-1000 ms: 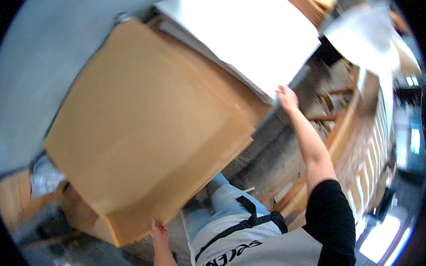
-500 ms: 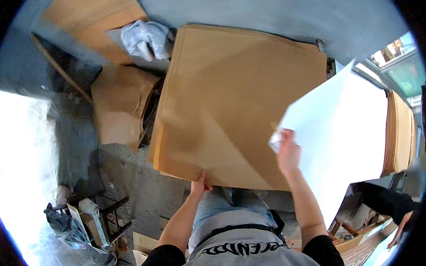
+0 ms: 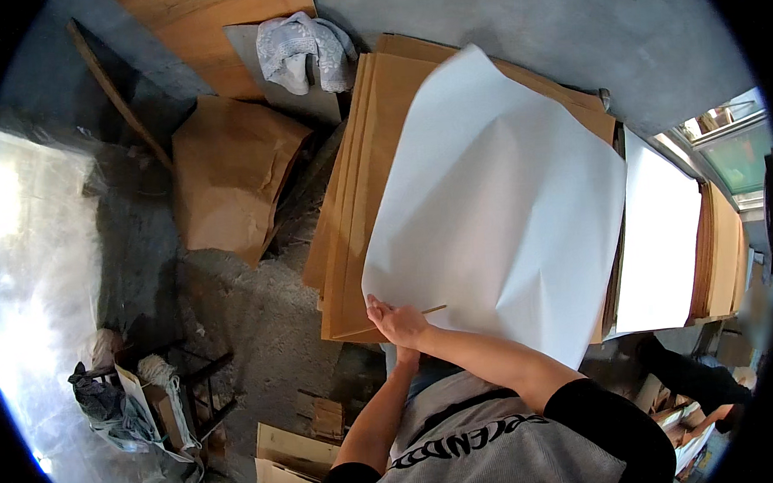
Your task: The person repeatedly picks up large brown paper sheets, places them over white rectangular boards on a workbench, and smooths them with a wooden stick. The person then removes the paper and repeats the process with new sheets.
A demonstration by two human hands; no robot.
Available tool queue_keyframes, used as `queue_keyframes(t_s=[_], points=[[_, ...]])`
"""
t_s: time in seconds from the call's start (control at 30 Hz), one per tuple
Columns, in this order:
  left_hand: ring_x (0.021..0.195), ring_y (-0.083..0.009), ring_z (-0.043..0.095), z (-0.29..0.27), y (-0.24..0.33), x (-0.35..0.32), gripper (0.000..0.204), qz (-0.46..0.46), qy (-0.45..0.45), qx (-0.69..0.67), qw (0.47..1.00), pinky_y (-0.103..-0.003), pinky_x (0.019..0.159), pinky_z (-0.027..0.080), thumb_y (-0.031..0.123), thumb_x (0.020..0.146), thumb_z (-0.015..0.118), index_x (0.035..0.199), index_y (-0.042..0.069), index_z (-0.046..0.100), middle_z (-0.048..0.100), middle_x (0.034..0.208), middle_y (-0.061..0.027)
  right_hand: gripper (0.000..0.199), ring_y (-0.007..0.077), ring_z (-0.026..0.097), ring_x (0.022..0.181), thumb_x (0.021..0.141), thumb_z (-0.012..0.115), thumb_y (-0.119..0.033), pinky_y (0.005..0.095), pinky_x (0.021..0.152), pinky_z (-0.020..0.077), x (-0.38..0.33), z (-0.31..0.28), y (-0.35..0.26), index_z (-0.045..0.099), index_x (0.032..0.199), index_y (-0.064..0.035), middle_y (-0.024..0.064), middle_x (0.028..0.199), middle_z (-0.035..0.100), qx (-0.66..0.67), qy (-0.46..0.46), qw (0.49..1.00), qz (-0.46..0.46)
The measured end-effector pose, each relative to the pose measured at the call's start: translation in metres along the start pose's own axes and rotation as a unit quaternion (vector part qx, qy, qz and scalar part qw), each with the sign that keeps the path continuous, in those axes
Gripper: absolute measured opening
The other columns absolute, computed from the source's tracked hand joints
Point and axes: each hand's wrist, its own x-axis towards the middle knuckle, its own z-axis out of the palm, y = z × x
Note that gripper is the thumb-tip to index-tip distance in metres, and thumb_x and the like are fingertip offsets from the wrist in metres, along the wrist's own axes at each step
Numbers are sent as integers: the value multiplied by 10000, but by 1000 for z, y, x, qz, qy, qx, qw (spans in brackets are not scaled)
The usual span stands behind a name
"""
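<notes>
A large white paper sheet (image 3: 498,192) covers most of a stack of brown cardboard sheets (image 3: 347,235), its far corner curling and its middle creased. At the sheet's near left corner, my right hand (image 3: 397,323) is closed on its edge, crossing over my left hand (image 3: 406,356). The left hand sits at the stack's near edge, its fingers hidden beneath the right one. A thin brown strip (image 3: 434,309) shows beside my right hand; I cannot tell whether it is held. Brown layers stick out, fanned, along the stack's left side.
To the right lies another white sheet stack (image 3: 657,236) beside brown board (image 3: 723,250). A brown paper piece (image 3: 234,171) leans at left, near a white cloth (image 3: 307,51). A dark stand (image 3: 206,386) holds bags. A person's dark sleeve (image 3: 695,378) shows at lower right.
My right hand has carried the white sheet leftward from the right-hand stack onto the brown one, reaching my left hand. The view has shifted slightly.
</notes>
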Motion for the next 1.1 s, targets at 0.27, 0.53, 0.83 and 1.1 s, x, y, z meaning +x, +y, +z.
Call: queue_keyframes(t_s=[0.27, 0.53, 0.83, 1.1], points=[[728, -149, 529, -11, 30, -10, 285, -106, -92, -119, 983, -325, 531, 436, 298, 860, 502, 1076, 116, 461, 553, 880, -25, 252, 281, 606, 803, 821, 465, -180, 405, 604, 504, -7, -12, -3, 453, 1036, -49, 118, 1133, 524, 79, -90, 991, 52], [466, -201, 521, -8, 46, -20, 299, -105, -16, 5, 994, -304, 390, 392, 294, 878, 463, 776, 20, 526, 544, 598, -100, 223, 236, 606, 709, 852, 477, -293, 367, 632, 475, -150, -12, 70, 596, 916, -116, 74, 799, 626, 254, 5, 916, 311], [448, -168, 467, -18, 41, -7, 271, -135, -8, -4, 991, -292, 385, 357, 342, 865, 506, 905, 76, 471, 478, 617, -59, 189, 112, 610, 706, 852, 524, -213, 225, 384, 275, -354, -18, 124, 540, 947, -50, 33, 823, 581, 508, 446, 329, 659], [478, -142, 448, -6, 47, -16, 265, -180, 49, -46, 981, -254, 400, 350, 331, 824, 582, 887, 100, 470, 448, 624, -21, 115, 113, 590, 646, 851, 539, -170, 200, 360, 242, -388, 5, 164, 491, 836, -67, 31, 749, 569, 566, 552, 73, 607]])
